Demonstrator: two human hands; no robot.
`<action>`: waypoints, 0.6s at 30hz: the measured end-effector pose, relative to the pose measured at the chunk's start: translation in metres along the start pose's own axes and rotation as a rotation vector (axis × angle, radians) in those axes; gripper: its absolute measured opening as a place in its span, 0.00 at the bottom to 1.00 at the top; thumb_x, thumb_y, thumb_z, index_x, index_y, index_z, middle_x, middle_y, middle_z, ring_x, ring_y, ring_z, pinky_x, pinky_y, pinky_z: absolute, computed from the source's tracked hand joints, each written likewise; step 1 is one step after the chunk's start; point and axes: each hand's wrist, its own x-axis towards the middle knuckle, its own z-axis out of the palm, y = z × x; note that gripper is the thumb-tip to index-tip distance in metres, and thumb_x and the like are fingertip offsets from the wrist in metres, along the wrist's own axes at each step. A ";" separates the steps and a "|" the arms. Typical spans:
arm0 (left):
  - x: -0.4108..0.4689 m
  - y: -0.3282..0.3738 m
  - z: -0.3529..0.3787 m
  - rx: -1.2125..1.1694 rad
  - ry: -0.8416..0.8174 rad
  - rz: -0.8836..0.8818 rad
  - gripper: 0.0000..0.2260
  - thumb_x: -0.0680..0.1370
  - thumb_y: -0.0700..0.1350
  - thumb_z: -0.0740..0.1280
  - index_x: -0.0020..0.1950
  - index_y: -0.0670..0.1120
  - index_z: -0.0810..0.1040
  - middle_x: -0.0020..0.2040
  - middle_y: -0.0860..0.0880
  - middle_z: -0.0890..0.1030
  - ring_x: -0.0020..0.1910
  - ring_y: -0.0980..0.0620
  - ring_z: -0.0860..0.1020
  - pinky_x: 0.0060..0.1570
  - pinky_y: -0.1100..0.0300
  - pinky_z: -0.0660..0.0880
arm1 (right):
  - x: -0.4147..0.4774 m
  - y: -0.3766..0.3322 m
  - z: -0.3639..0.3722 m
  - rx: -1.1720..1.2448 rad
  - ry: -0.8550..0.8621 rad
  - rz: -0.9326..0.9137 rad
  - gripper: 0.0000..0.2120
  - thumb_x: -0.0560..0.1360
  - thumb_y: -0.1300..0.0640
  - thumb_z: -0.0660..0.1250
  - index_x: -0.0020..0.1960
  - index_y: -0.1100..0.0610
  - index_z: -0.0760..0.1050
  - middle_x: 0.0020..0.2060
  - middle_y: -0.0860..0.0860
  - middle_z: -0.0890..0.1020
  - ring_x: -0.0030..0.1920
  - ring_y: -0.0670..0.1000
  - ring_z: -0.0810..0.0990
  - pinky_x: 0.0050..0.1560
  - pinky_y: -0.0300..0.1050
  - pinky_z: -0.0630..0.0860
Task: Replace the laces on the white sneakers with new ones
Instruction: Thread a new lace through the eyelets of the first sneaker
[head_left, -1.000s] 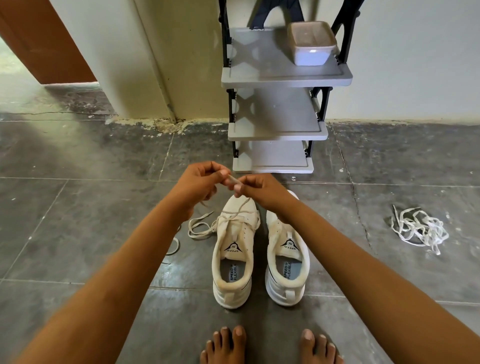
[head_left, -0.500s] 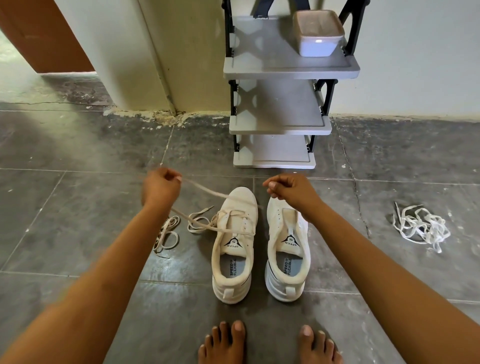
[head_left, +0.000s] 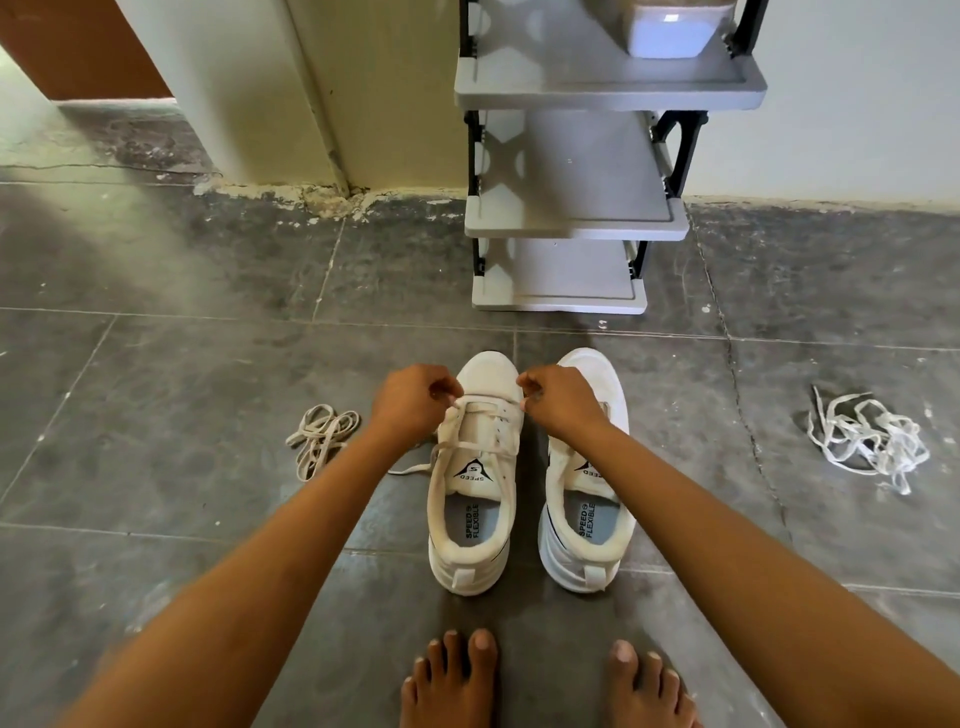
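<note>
Head view: two white sneakers stand side by side on the floor (head_left: 156, 364), toes away from the person. The left hand (head_left: 415, 400) and the right hand (head_left: 561, 402) both have their fingers curled, each pinching the lace (head_left: 480, 446) at the toe-end eyelets of the left sneaker (head_left: 475, 519). The right sneaker (head_left: 589, 525) shows no lace. A dull loose lace (head_left: 322, 439) lies to the left, and a brighter bundle of white laces (head_left: 867, 441) lies well apart on the right. The step looks like unthreading the old lace. Next, I judge, each crossing must be drawn free, then the bundle fetched.
</note>
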 end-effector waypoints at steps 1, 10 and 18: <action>0.002 0.002 0.006 0.014 -0.018 0.028 0.09 0.76 0.36 0.65 0.50 0.47 0.82 0.49 0.48 0.83 0.49 0.50 0.80 0.51 0.56 0.76 | 0.003 0.001 0.005 -0.035 -0.014 0.009 0.18 0.74 0.64 0.65 0.63 0.59 0.75 0.58 0.56 0.79 0.58 0.56 0.77 0.58 0.44 0.72; 0.022 0.011 0.026 0.174 -0.027 0.217 0.17 0.77 0.42 0.65 0.66 0.51 0.74 0.62 0.48 0.78 0.61 0.47 0.73 0.58 0.55 0.68 | 0.014 0.004 0.011 -0.104 0.041 0.053 0.14 0.73 0.61 0.66 0.59 0.54 0.74 0.52 0.54 0.81 0.52 0.56 0.78 0.48 0.46 0.73; 0.020 0.015 0.026 0.152 -0.010 0.216 0.08 0.77 0.43 0.65 0.52 0.48 0.83 0.47 0.46 0.84 0.46 0.48 0.80 0.49 0.55 0.75 | 0.007 -0.007 0.003 0.161 0.053 -0.092 0.20 0.71 0.60 0.71 0.58 0.54 0.66 0.39 0.50 0.81 0.39 0.51 0.79 0.43 0.45 0.76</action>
